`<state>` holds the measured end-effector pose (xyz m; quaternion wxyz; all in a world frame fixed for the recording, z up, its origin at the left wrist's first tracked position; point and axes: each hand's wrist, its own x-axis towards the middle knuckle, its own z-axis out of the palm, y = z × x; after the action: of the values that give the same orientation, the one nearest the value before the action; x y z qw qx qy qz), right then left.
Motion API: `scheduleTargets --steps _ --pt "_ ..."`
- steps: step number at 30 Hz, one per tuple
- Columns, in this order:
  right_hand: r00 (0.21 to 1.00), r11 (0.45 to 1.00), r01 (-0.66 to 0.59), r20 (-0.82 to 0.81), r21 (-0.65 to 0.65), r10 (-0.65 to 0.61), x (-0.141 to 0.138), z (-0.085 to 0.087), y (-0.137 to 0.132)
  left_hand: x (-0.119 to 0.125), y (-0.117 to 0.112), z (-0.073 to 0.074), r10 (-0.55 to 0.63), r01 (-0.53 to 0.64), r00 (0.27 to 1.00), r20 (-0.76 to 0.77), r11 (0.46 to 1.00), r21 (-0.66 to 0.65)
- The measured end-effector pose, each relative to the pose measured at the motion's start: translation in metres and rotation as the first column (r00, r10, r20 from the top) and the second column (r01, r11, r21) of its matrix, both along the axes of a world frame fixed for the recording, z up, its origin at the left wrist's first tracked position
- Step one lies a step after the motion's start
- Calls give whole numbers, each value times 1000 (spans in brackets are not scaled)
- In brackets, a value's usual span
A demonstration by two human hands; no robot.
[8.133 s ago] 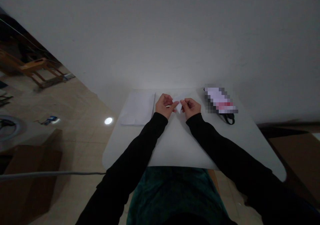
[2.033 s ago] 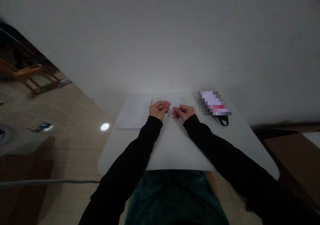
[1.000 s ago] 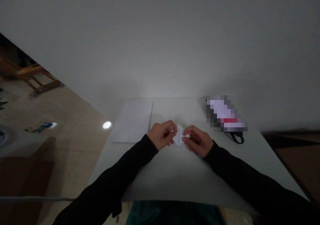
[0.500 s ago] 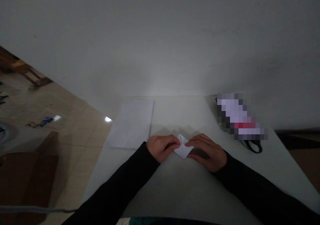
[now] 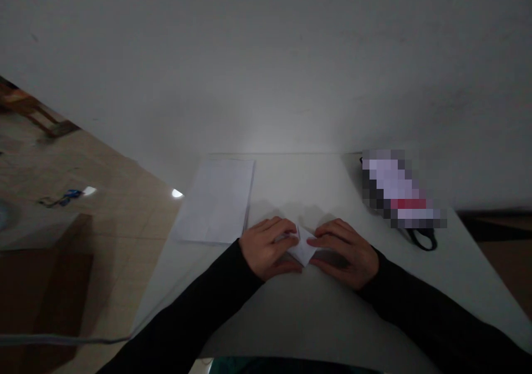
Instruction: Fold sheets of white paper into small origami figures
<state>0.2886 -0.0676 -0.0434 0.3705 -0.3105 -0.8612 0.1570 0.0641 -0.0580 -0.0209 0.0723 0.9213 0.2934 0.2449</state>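
Note:
Between my two hands is a small piece of folded white paper (image 5: 306,246), with a fold line showing and one corner pointing toward me. My left hand (image 5: 268,247) grips its left side, the fingers bent over the top and the thumb low near the front corner. On the opposite side my right hand (image 5: 347,252) holds the paper, fingertips on its upper face and thumb by the lower edge. Both hands rest low over the white table (image 5: 274,313). The paper's outer corners are hidden under my fingers.
Left of my hands lies a stack of white paper sheets (image 5: 216,202). At the right is a blurred-out pouch-like item (image 5: 394,188) with a black loop. A wall (image 5: 282,75) rises behind the table. Brown cardboard (image 5: 62,285) and tiled floor lie to the left.
My left hand has shifted its grip, the fingers spreading over the paper's left side and the thumb moving to the front corner. My right hand stays nearly in place. The view has tilted slightly.

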Motion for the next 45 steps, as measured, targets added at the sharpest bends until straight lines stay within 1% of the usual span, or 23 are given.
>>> scheduleTargets --steps 2,3,7,9,12,16,23,26,32,36,40,45 --pt "1000 1000 12 10 -2 -12 0 0 -1 -1 0 -2 -54 53 998 25 998 32" --pt "1000 1000 19 16 -7 -19 0 0 -2 -1 -1 -4 -57 55 998 33 997 55" --pt "998 998 58 25 -35 -57 0 -1 -3 0 -8 -6 -18 10 998 52 987 163" --pt "997 996 78 24 -41 -77 0 -1 -3 1 -12 -6 -4 -5 999 48 985 174" --pt "997 997 73 23 -17 -73 1 -3 -2 4 -15 -5 26 -33 998 53 988 152" --pt "997 997 73 20 9 -73 2 -4 1 7 -14 -6 52 -65 993 104 991 120" --pt "995 995 95 -21 -36 -96 0 0 6 8 -9 -6 120 -106 970 211 992 -74" --pt "990 987 139 -26 -76 -141 -3 1 5 7 -10 -7 169 -141 957 237 981 -132" --pt "964 952 267 42 -147 -264 -10 -1 2 8 -11 -8 294 -233 914 278 944 -234" --pt "949 932 314 76 -179 -305 -14 0 1 9 -11 -8 331 -266 907 259 929 -259" --pt "941 919 337 87 -206 -326 -16 2 0 10 -11 -11 289 -227 924 252 942 -247" --pt "939 905 345 95 -248 -332 -16 3 1 10 -12 -13 249 -211 940 233 961 -176"
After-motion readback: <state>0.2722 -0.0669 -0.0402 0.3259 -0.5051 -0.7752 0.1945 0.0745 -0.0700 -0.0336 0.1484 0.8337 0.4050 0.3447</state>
